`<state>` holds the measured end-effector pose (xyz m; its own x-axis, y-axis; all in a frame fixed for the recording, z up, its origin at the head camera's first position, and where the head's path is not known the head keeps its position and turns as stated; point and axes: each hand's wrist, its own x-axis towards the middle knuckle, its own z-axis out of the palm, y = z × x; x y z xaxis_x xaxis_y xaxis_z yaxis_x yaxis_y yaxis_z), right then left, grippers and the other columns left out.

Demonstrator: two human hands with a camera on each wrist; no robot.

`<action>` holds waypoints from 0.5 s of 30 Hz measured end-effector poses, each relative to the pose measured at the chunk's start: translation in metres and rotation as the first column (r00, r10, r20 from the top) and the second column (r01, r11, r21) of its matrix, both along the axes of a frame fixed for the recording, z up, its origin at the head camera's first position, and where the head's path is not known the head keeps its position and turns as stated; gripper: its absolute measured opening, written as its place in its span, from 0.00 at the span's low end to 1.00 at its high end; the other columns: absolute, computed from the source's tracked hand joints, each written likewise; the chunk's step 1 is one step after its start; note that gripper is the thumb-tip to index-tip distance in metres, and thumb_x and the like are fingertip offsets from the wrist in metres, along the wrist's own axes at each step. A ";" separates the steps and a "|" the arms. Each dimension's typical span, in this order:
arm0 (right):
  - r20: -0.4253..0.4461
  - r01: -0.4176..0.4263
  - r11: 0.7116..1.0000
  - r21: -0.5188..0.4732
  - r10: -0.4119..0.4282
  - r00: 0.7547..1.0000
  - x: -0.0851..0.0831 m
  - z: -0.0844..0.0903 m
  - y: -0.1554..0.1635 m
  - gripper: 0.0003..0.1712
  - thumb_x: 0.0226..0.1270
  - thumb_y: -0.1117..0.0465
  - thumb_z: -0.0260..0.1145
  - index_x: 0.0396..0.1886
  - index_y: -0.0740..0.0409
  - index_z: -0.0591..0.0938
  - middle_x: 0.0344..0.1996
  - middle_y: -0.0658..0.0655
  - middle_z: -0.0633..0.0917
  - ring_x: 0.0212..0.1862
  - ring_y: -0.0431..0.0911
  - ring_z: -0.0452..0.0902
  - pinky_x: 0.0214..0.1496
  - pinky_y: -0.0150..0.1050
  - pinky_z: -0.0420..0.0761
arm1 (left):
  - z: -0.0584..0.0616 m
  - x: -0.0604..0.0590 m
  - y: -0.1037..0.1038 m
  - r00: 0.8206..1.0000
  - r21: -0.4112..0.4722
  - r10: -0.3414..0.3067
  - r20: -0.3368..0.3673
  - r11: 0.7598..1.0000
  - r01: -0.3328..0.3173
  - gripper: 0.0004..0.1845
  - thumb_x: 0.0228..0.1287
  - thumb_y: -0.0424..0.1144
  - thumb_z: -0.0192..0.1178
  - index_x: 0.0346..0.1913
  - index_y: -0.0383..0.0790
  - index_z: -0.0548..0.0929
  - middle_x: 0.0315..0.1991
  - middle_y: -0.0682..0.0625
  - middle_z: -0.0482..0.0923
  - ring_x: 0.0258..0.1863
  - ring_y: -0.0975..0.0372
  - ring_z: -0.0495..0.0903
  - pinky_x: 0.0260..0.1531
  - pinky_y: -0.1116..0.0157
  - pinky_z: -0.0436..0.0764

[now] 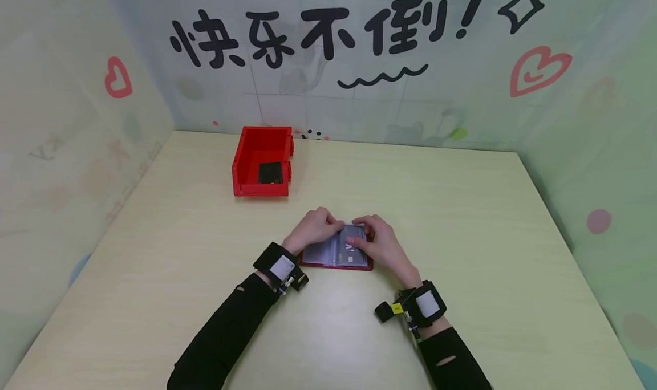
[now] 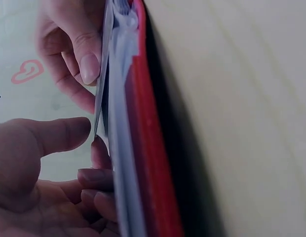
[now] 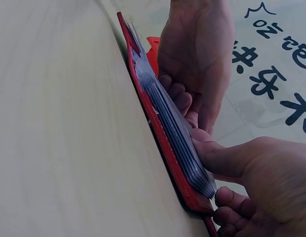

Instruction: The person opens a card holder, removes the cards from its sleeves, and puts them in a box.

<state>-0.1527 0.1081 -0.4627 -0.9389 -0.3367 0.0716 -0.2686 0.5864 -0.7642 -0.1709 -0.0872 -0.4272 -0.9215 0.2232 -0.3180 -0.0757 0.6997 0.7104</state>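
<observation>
A card holder [image 1: 319, 254] with a red cover lies spread on the table, its clear plastic sleeves facing up. On its right-hand side is a grey card [image 1: 353, 254] with light print. My left hand [image 1: 312, 230] is at the far edge near the middle, thumb and fingertips bent about the edge of a sleeve. My right hand [image 1: 384, 244] holds the card's right part, with the thumb on its face and the fingers curled at the edge. Stacked sleeves [image 3: 170, 123] show edge-on in the right wrist view. How far the card sits inside a sleeve is hidden.
Beyond the hands, to the left, a red open-fronted bin [image 1: 262, 190] stands on the table [image 1: 462, 207]. A flat black item [image 1: 270, 173] lies in it. A printed cloth backdrop [image 1: 318, 105] rises along the table's back and both sides.
</observation>
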 end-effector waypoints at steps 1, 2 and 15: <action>0.003 0.002 1.000 0.000 -0.002 1.000 0.000 0.000 0.000 0.24 0.62 0.59 0.74 0.57 0.62 0.81 0.32 0.57 0.73 0.36 0.46 0.68 0.36 0.32 0.66 | 0.000 0.000 0.000 1.000 -0.002 0.001 0.002 1.000 -0.001 0.17 0.72 0.47 0.59 0.42 0.34 0.88 0.31 0.46 0.80 0.31 0.57 0.74 0.29 0.67 0.66; 0.005 0.004 1.000 -0.002 -0.004 1.000 0.000 0.000 0.000 0.24 0.62 0.59 0.74 0.57 0.62 0.81 0.32 0.57 0.73 0.36 0.46 0.68 0.36 0.32 0.66 | 0.001 0.001 0.000 1.000 -0.006 0.002 0.002 1.000 -0.002 0.18 0.72 0.47 0.59 0.42 0.34 0.88 0.32 0.45 0.81 0.32 0.57 0.75 0.29 0.67 0.67; 0.024 0.015 1.000 0.002 -0.015 1.000 0.001 0.003 -0.001 0.25 0.63 0.59 0.74 0.57 0.63 0.80 0.33 0.57 0.73 0.37 0.47 0.68 0.37 0.33 0.67 | -0.003 0.003 -0.004 0.999 0.003 -0.042 0.001 0.999 0.042 0.14 0.70 0.45 0.63 0.41 0.36 0.89 0.33 0.47 0.78 0.33 0.59 0.73 0.30 0.68 0.65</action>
